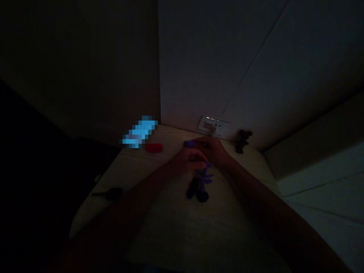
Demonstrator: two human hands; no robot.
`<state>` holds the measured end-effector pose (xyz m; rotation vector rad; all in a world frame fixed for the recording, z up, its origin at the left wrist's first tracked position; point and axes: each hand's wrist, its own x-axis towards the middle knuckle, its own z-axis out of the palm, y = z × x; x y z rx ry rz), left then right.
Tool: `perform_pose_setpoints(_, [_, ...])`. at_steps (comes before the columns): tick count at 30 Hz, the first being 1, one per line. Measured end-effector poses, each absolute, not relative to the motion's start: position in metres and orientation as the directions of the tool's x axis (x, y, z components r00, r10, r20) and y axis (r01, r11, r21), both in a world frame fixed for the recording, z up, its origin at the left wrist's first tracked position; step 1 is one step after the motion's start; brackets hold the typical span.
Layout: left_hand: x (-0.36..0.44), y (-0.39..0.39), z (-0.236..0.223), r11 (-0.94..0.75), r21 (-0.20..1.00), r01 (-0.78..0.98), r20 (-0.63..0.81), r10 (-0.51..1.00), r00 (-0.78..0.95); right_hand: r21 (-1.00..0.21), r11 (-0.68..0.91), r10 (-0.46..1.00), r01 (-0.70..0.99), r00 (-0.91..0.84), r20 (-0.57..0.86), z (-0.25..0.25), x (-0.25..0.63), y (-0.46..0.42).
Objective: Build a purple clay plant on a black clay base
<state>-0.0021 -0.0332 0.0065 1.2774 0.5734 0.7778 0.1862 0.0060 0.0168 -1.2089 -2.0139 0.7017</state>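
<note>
The light is dim and details are hard to make out. My left hand (pixel 189 159) has its fingers pinched at the upper end of a purple leafy stem (pixel 203 182), which has a dark round base (pixel 203 196). Just beyond, my right hand (pixel 212 148) reaches left with bent fingers closed at a small purple piece (pixel 190 143). Its exact shape does not show. Beside the stem lies a dark oblong object (pixel 193 187) on the wooden tabletop (pixel 167 227).
A glowing, pixelated screen (pixel 140 132) is at the back left, with a red curved object (pixel 154 148) near it. A dark object with a thin handle (pixel 113 193) lies at left. A dark knobbly figure (pixel 243 141) stands back right, near a wall socket (pixel 213 126).
</note>
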Motion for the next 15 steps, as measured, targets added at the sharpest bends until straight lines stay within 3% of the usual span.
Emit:
perform_pose_setpoints(5, [-0.002, -0.032, 0.002, 0.041, 0.980, -0.194, 0.084, 0.800, 0.594, -0.784, 0.297, 0.952, 0.545, -0.106, 0.288, 0.013, 0.204, -0.019])
perform_pose_setpoints(11, [-0.005, -0.031, 0.001, -0.064, 0.995, -0.072, 0.094, 0.809, 0.580, -0.949, 0.077, 0.983, 0.306, 0.136, 0.123, 0.001, 0.218, -0.047])
perform_pose_setpoints(15, [-0.011, -0.031, 0.005, -0.145, 0.989, 0.036, 0.100, 0.821, 0.562, -0.969, 0.058, 0.979, 0.242, 0.178, 0.103, 0.002, 0.213, -0.052])
